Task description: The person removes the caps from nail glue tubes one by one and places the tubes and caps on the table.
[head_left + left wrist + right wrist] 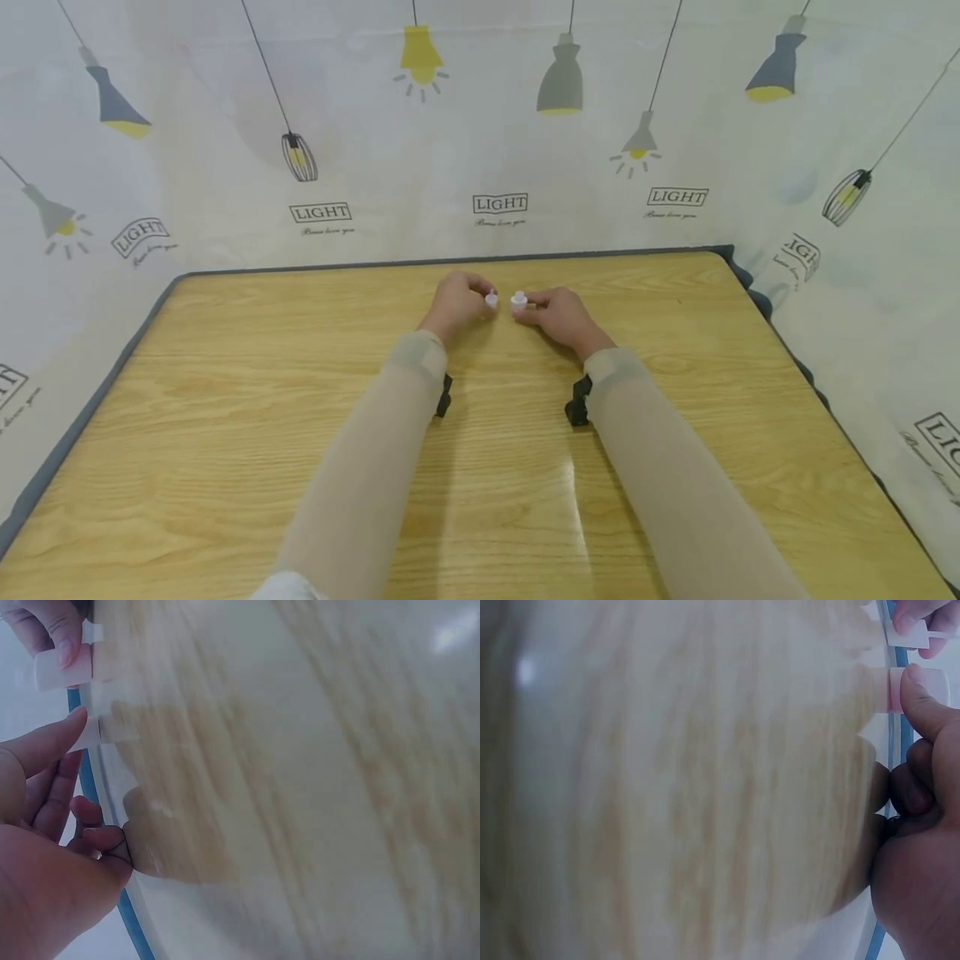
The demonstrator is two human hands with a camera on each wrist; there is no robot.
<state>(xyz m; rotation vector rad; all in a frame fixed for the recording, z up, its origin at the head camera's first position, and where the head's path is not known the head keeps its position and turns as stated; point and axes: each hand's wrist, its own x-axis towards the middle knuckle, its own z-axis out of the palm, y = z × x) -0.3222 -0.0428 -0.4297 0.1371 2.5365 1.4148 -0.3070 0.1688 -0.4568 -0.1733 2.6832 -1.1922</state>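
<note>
Near the far edge of the wooden table (300, 375), my left hand (456, 302) pinches a small white cap-like piece (491, 301) between thumb and fingers. A thin, pale stem points up from that piece in the right wrist view. Just to its right, my right hand (564, 317) grips a small white bottle (519, 303) by its sides, its narrower top facing up. The bottle (64, 669) and the cap-like piece (88, 733) stand upright at the tabletop, a small gap between them. Fingers hide part of both.
A dark edging (360, 266) runs round the table's border. Behind and at both sides hangs a pale cloth (405, 158) printed with lamps. Black wrist-camera mounts (579, 402) sit on the inner sides of both sleeved forearms, just above the table.
</note>
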